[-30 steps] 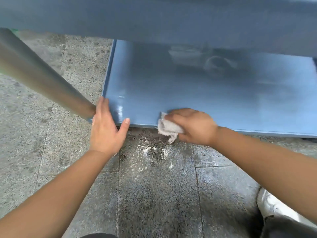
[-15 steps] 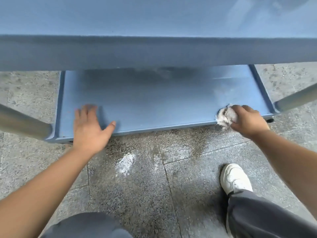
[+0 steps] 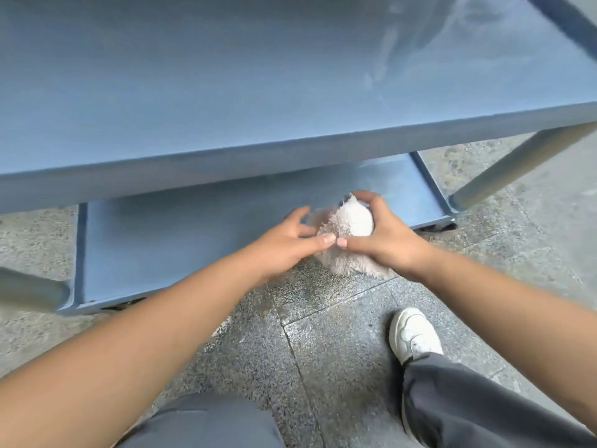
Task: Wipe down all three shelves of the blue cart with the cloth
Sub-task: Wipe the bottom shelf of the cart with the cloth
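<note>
A fluffy white cloth (image 3: 350, 221) is bunched between both hands, in front of the cart's bottom shelf (image 3: 181, 240) and above its front edge. My right hand (image 3: 384, 236) wraps around the cloth from the right. My left hand (image 3: 284, 244) pinches it from the left, thumb tips almost meeting. The blue middle shelf (image 3: 258, 85) fills the upper half of the view and hides the back of the bottom shelf.
Grey metal cart legs stand at the right (image 3: 517, 166) and left (image 3: 29, 289). A caster (image 3: 444, 226) shows under the bottom shelf's right corner. Below lie a speckled stone floor (image 3: 323, 334), my white shoe (image 3: 413, 334) and grey trousers.
My right hand lifted the cloth off the bottom shelf's right front edge and came toward the middle. My left hand left the shelf and joined it on the cloth. The view rose.
</note>
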A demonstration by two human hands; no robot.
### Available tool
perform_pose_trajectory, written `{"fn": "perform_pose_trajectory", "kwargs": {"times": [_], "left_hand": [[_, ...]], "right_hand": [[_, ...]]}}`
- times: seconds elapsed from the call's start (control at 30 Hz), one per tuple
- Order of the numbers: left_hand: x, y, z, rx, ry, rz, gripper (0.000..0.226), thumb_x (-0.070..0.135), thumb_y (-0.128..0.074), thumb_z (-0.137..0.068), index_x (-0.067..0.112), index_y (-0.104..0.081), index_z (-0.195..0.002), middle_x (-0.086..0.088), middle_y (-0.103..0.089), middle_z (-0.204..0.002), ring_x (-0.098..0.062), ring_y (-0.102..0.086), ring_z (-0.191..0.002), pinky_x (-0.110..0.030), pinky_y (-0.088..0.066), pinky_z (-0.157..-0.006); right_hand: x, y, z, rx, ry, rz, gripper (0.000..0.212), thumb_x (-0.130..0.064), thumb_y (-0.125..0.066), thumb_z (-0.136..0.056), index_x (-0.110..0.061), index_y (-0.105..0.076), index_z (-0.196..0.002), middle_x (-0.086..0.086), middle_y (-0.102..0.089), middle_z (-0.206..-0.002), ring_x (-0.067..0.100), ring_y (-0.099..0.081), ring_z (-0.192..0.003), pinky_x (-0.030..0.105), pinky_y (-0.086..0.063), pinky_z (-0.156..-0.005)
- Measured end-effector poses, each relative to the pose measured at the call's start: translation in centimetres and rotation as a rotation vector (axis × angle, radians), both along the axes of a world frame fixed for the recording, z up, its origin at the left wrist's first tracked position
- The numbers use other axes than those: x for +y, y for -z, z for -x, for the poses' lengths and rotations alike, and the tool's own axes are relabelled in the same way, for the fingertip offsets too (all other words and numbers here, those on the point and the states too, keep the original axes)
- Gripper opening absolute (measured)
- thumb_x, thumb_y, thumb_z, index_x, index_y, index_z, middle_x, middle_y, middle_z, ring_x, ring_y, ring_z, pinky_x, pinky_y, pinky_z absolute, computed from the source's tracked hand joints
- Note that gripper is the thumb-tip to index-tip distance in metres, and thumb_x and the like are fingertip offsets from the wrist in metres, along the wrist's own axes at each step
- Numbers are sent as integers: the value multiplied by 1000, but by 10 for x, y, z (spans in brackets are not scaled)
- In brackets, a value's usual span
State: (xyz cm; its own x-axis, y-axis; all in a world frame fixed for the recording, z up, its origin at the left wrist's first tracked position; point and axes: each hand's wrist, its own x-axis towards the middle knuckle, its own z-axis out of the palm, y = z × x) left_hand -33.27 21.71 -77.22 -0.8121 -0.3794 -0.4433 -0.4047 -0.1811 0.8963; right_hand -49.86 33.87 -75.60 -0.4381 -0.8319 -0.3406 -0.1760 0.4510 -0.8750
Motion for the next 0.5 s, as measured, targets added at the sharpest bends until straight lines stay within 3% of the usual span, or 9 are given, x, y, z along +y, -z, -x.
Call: {"fn": "perform_pose_trajectory", "kwargs": {"times": [0.07, 0.13, 0.23, 0.33, 0.4, 0.5], "left_hand": [[8, -16, -5, 76, -9, -164, 89, 40, -70, -74, 22, -26, -148, 7, -62, -124, -10, -63, -109, -35, -54, -86], [13, -28, -10, 167, 20, -213, 72, 19, -74, -79, 17, -37, -141, 1, -66, -123, -17, -65, -110, -35, -57, -80], [18, -49, -20, 227, 68, -190, 67, 5, -74, -74, 11, -46, -134, -13, -64, -126, -28, -60, -117, -41, -51, -96], [21, -69, -31, 193, 92, -143, 73, 8, -77, -67, 10, -45, -132, -16, -62, -124, -27, -60, -116, -41, -49, -98], [22, -80, -35, 170, 166, -35, 76, 4, -83, -68, 13, -45, -133, -10, -63, -121, -15, -62, -111, -29, -51, -91], [28, -104, -34, 139, 217, 130, 61, 7, -82, -74, 16, -51, -126, 4, -67, -109, 5, -63, -91, -12, -47, -75]], "right_hand": [[2, -21, -18, -206, 21, 60, 87, -4, -84, -67, -23, -37, -138, 8, -55, -125, 17, -62, -106, 32, -54, -88], [5, -36, -32, -389, 63, 79, 93, 2, -83, -60, -21, -40, -139, 12, -55, -122, 24, -62, -106, 38, -55, -89], [14, -53, -49, -583, 53, 73, 77, 7, -73, -63, -7, -49, -135, 22, -62, -121, 35, -63, -109, 45, -52, -94], [29, -78, -56, -546, 20, 24, 64, 2, -78, -67, -6, -57, -127, 15, -71, -106, 26, -69, -93, 34, -56, -78], [40, -91, -57, -475, -17, 21, 52, 0, -77, -71, -8, -61, -120, 10, -73, -100, 21, -70, -88, 29, -55, -72], [51, -105, -53, -398, 37, 80, 48, 5, -75, -76, -4, -59, -120, 14, -72, -104, 24, -69, -93, 32, -55, -76]]}}
